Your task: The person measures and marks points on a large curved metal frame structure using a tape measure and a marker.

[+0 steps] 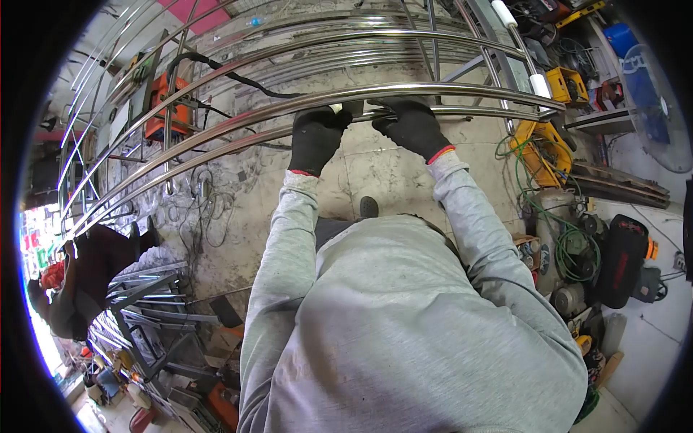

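Two long, shiny steel pipes cross in front of me, an upper pipe (462, 89) and a lower pipe (476, 112). My left hand (316, 137), in a black glove, is closed at the lower pipe. Something small and pale shows at its fingertips, beside a dark grey flat piece (352, 108); what it grips is partly hidden. My right hand (415, 126), gloved too, is closed around the lower pipe just right of that piece, thumb and forefinger pointing left. A black cable (253, 85) runs from the left towards my left hand and passes out of sight behind the upper pipe.
More steel pipes (346, 36) lie beyond. An orange machine (162, 108) stands at left, near another person (94, 278) by a metal rack (155, 317). At right are a yellow tool case (541, 155), a green hose (577, 249) and a compressor-like tank (556, 202).
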`<action>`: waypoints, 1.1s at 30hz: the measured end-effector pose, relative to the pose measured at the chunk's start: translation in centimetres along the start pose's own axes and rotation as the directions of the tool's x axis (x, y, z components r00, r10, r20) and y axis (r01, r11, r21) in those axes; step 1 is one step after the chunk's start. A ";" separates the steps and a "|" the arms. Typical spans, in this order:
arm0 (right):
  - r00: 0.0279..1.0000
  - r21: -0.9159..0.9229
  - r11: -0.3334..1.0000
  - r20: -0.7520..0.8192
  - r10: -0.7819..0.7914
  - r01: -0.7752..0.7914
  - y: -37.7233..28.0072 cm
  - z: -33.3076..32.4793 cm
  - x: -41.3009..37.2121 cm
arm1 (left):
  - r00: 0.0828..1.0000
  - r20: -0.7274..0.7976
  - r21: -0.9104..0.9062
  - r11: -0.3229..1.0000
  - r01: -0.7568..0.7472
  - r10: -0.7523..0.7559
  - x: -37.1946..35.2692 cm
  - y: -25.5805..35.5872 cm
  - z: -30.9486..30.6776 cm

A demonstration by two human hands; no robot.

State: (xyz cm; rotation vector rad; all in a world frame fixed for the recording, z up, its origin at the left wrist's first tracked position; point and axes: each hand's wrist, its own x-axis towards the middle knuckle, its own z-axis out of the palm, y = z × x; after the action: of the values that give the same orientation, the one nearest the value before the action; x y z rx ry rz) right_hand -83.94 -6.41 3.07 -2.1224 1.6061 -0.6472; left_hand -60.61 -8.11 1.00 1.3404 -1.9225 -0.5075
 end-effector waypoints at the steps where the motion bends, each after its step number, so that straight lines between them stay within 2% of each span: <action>1: 0.998 0.084 0.995 0.028 0.051 -0.053 -0.2 0.4 0.2 | 1.000 -0.006 0.020 0.999 -0.027 0.027 0.0 -0.1 0.0; 5: 0.997 0.154 0.988 -0.076 0.014 -0.002 -1.5 2.5 0.8 | 0.998 0.049 0.041 0.998 -0.045 0.043 -0.1 0.3 -0.4; 7: 0.991 0.004 1.000 -0.131 0.017 -0.016 -1.9 3.0 1.0 | 0.999 0.024 0.049 0.998 -0.024 0.023 0.0 0.2 -0.2; 8: 0.992 0.005 1.000 -0.128 0.012 -0.012 -2.0 3.1 1.1 | 1.000 0.020 0.052 0.998 -0.020 0.019 -0.1 0.1 -0.2; 10: 0.982 -0.005 0.983 0.050 0.182 -0.182 -2.2 2.9 1.1 | 0.996 0.006 0.041 0.996 -0.085 0.085 -0.3 -0.2 -0.3; 11: 0.982 -0.005 0.984 0.055 0.180 -0.180 -2.3 3.0 1.0 | 0.997 0.005 0.042 0.996 -0.080 0.080 -0.3 -0.3 -0.2; 13: 0.996 -0.034 0.996 -0.049 0.079 -0.081 -1.9 3.5 1.0 | 0.969 -0.122 0.030 0.976 -0.215 0.217 -0.1 -0.5 0.3; 16: 0.994 -0.004 1.000 -0.100 0.030 -0.031 -1.2 4.3 1.1 | 0.987 -0.080 0.018 0.990 -0.139 0.140 -0.5 -0.2 0.1; 19: 0.993 0.065 0.998 -0.116 0.029 -0.022 -0.6 4.9 1.0 | 0.990 -0.061 0.017 0.992 -0.123 0.124 -0.5 -0.7 0.4; 27: 0.990 0.070 0.994 -0.100 0.095 -0.089 -1.5 4.2 0.8 | 0.966 -0.197 0.020 0.986 -0.168 0.169 -0.5 -1.4 1.0; 29: 0.988 0.038 0.999 -0.149 0.044 -0.039 -1.6 4.2 0.7 | 0.987 -0.101 -0.011 0.991 -0.130 0.128 -0.5 -0.9 0.5; 33: 0.989 0.000 1.000 -0.150 0.002 -0.002 -0.9 4.6 1.0 | 0.986 -0.105 -0.004 0.992 -0.129 0.128 -0.4 -1.4 0.7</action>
State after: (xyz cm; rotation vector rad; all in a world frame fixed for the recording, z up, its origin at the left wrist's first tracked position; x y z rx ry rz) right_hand -80.32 -6.93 -0.07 -2.1161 1.6853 -0.8237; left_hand -60.21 -8.36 -0.55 1.2025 -1.9021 -0.3764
